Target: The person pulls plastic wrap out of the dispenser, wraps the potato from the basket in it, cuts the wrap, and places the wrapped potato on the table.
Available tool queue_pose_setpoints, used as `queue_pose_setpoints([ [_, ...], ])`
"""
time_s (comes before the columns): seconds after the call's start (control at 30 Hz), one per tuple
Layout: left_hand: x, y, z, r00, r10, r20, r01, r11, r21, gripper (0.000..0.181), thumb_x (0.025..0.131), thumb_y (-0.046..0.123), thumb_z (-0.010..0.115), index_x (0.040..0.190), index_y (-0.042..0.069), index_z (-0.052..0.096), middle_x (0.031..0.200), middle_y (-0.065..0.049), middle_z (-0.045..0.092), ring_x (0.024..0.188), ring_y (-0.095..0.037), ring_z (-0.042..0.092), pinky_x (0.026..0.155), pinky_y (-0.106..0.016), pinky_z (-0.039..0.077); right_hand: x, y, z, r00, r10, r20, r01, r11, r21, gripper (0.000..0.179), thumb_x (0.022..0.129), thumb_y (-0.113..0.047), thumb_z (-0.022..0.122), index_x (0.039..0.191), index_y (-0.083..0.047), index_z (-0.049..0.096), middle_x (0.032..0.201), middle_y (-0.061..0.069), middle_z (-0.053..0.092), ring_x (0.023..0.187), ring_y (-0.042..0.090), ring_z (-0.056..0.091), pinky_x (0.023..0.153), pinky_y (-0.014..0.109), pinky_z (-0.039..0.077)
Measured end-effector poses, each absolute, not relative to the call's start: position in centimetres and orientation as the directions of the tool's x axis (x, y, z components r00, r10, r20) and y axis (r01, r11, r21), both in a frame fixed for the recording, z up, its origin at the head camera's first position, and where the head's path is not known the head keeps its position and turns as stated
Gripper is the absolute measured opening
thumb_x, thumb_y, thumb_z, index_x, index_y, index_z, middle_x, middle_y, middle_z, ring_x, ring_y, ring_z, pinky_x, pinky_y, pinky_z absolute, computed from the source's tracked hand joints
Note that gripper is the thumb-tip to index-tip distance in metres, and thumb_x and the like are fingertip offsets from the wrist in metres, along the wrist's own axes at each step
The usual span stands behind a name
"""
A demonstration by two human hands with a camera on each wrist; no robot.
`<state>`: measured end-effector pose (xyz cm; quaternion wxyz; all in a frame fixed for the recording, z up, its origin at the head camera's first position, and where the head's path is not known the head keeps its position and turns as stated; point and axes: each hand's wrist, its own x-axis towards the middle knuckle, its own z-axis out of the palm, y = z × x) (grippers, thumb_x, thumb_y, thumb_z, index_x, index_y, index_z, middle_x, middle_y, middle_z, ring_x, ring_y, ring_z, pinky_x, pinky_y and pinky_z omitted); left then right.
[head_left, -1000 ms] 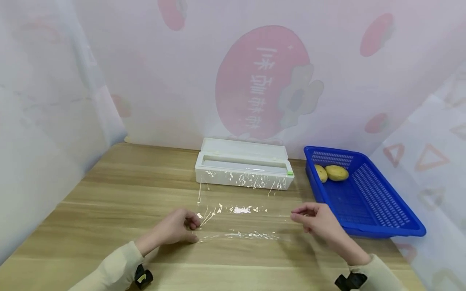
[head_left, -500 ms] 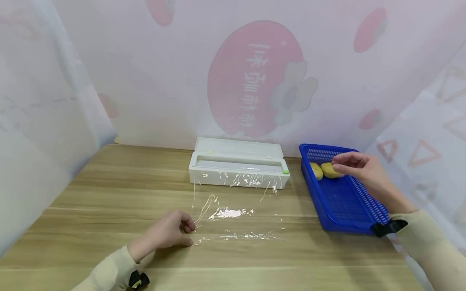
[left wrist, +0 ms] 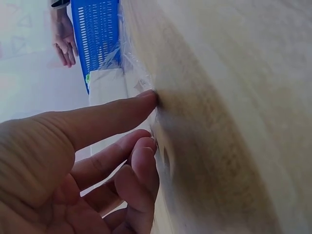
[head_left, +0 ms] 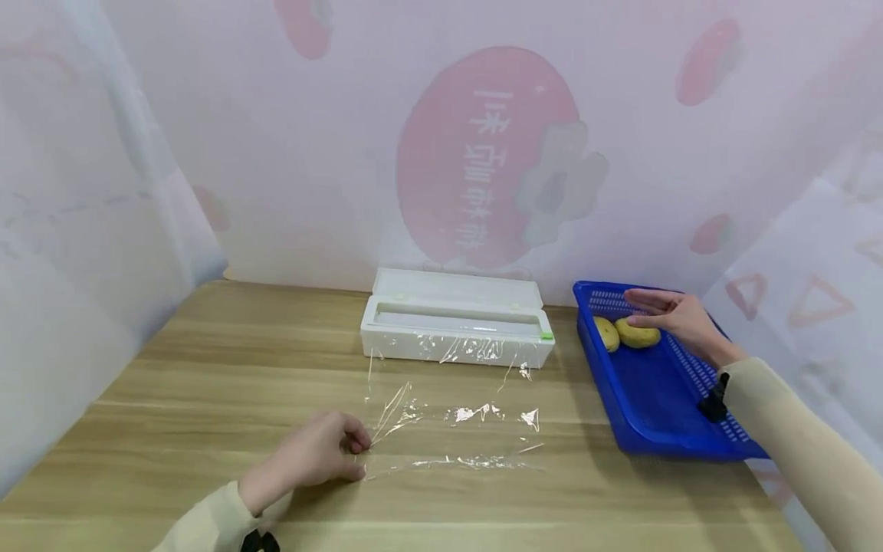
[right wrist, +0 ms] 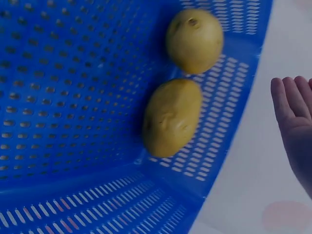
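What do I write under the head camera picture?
Left hand holds clear plastic wrap; open right hand hovers over a blue basket of potatoes.

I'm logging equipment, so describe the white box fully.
Long, narrow and plastic-looking, the white box stands far back on the table, its lid open behind. A pale piece lies inside; a green piece sits at its front right corner. Clear film drapes over its front and stretches to the left hand. Neither that nor the right hand touches the box.
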<state>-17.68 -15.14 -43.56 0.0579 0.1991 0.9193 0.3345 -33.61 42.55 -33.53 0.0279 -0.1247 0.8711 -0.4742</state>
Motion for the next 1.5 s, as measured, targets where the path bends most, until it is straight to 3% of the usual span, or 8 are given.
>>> queue_pose_setpoints([
  [0.13, -17.7, -15.1, -43.5, -0.91, 0.414, 0.03, 0.338, 0.696, 0.633, 0.029, 0.063, 0.011, 0.089, 0.084, 0.015, 0.07, 0.079, 0.009, 0.062, 0.074, -0.012, 0.057, 0.07, -0.033, 0.048, -34.8, 43.2, -35.0, -0.972, -0.229, 0.057, -0.178, 0.553, -0.814, 0.065, 0.086, -0.023, 0.078, 0.142, -0.005, 0.051, 0.14, 0.016, 0.052, 0.127, 0.027, 0.051, 0.088, 0.014, 0.044],
  [0.37, -18.2, -14.3, -43.4, -0.9, 0.435, 0.027, 0.352, 0.689, 0.634, 0.029, 0.062, 0.01, 0.089, 0.084, 0.014, 0.07, 0.079, 0.008, 0.063, 0.074, -0.013, 0.058, 0.07, -0.034, 0.048, -35.9, 44.4, -36.7, -0.964, -0.262, 0.054, -0.199, 0.566, -0.8, 0.067, 0.086, -0.023, 0.079, 0.141, 0.001, 0.049, 0.14, 0.026, 0.049, 0.125, 0.042, 0.048, 0.087, 0.019, 0.048],
  [0.7, -18.5, -13.5, -43.1, -0.885, 0.464, 0.021, 0.373, 0.683, 0.628, 0.03, 0.062, 0.007, 0.089, 0.084, 0.013, 0.069, 0.079, 0.006, 0.062, 0.075, -0.014, 0.058, 0.069, -0.034, 0.048, -36.1, 45.3, -38.4, -0.966, -0.251, 0.056, -0.2, 0.6, -0.774, 0.07, 0.081, -0.022, 0.083, 0.137, 0.006, 0.051, 0.138, 0.026, 0.05, 0.125, 0.043, 0.048, 0.086, 0.017, 0.047],
  [0.87, -18.4, -13.9, -43.1, -0.881, 0.472, 0.024, 0.38, 0.677, 0.63, 0.03, 0.063, 0.007, 0.089, 0.085, 0.012, 0.07, 0.079, 0.006, 0.062, 0.076, -0.015, 0.058, 0.07, -0.033, 0.049, -36.3, 44.7, -38.6, -0.967, -0.252, 0.05, -0.198, 0.608, -0.769, 0.072, 0.08, -0.02, 0.084, 0.137, 0.006, 0.05, 0.139, 0.026, 0.049, 0.128, 0.042, 0.045, 0.096, 0.03, 0.046],
  [1.03, -18.2, -14.4, -43.2, -0.88, 0.474, 0.026, 0.383, 0.677, 0.628, 0.03, 0.063, 0.007, 0.089, 0.086, 0.012, 0.07, 0.08, 0.007, 0.063, 0.076, -0.015, 0.058, 0.069, -0.032, 0.049, -37.0, 44.1, -38.9, -0.963, -0.271, 0.0, -0.177, 0.626, -0.759, 0.078, 0.078, -0.021, 0.085, 0.141, 0.004, 0.047, 0.143, 0.024, 0.046, 0.133, 0.041, 0.039, 0.105, 0.049, 0.035],
  [1.27, -18.1, -14.7, -43.6, -0.866, 0.498, 0.044, 0.404, 0.645, 0.648, 0.029, 0.063, 0.008, 0.088, 0.085, 0.012, 0.07, 0.079, 0.007, 0.062, 0.074, -0.012, 0.058, 0.068, -0.029, 0.05, -37.3, 43.6, -39.5, -0.951, -0.309, -0.009, -0.206, 0.654, -0.728, 0.083, 0.072, -0.014, 0.089, 0.14, 0.007, 0.047, 0.139, 0.028, 0.048, 0.127, 0.042, 0.047, 0.102, 0.053, 0.039],
  [1.5, -18.1, -14.9, -43.7, -0.86, 0.507, 0.054, 0.416, 0.638, 0.648, 0.029, 0.063, 0.008, 0.088, 0.085, 0.013, 0.07, 0.079, 0.007, 0.062, 0.074, -0.012, 0.058, 0.067, -0.028, 0.049, -37.2, 43.4, -40.2, -0.943, -0.333, -0.013, -0.228, 0.674, -0.703, 0.081, 0.073, -0.011, 0.088, 0.14, 0.009, 0.046, 0.139, 0.028, 0.048, 0.127, 0.043, 0.045, 0.102, 0.053, 0.038],
])
